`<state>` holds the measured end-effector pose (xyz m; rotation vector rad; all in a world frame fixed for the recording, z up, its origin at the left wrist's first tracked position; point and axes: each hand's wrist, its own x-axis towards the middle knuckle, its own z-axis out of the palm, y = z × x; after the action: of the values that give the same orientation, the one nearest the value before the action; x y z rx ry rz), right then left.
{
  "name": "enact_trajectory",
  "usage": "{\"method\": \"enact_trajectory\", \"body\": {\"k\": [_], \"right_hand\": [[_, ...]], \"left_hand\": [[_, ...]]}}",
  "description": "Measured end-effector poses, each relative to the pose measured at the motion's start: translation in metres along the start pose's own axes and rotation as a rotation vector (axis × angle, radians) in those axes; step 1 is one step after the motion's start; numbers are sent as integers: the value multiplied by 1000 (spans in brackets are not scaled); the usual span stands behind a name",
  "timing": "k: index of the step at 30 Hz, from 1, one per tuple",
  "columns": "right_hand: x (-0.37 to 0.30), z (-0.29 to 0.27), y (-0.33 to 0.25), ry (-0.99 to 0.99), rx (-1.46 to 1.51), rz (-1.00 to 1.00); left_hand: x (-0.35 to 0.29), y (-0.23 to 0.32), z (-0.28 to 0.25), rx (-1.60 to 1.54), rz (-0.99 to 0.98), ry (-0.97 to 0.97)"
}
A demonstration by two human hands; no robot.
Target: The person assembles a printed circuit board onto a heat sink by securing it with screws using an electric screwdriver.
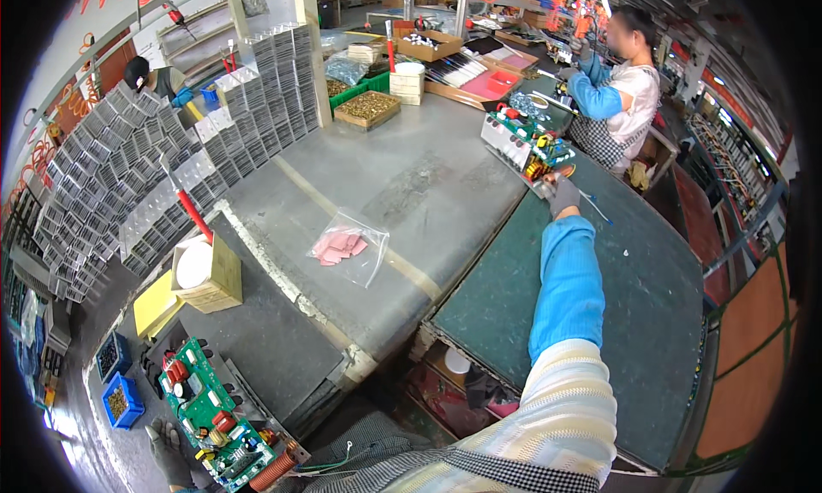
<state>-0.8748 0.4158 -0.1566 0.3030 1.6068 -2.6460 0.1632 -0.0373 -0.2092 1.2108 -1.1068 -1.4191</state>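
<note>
My right hand, in a grey glove below a blue sleeve, reaches far across the green-topped bench. Its fingers are closed on the near end of a circuit board assembly with metal heat sinks and copper coils. At the lower left, my left hand, also in a grey glove, has its fingers stretched out beside the left edge of a second green circuit board. That board carries red and yellow parts and a copper coil. Whether the left hand touches it I cannot tell.
A plastic bag of pink pads lies on the grey table. Stacked metal heat sinks line the left. A yellow box, blue bins and a box of brass-coloured parts stand around. A co-worker sits far right.
</note>
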Motion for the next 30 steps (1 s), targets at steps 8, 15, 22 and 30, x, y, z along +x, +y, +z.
{"method": "enact_trajectory", "body": {"k": [8, 15, 22, 30], "right_hand": [[36, -94, -107, -863, -215, -133], [-423, 34, -46, -1194, -782, 11], [-678, -11, 76, -1604, -478, 787], [-759, 12, 111, -1219, -250, 729]], "left_hand": [[65, -63, 29, -198, 35, -438], [-12, 82, 106, 225, 139, -216], [16, 74, 160, 182, 116, -509], [50, 52, 164, -33, -31, -557]]}}
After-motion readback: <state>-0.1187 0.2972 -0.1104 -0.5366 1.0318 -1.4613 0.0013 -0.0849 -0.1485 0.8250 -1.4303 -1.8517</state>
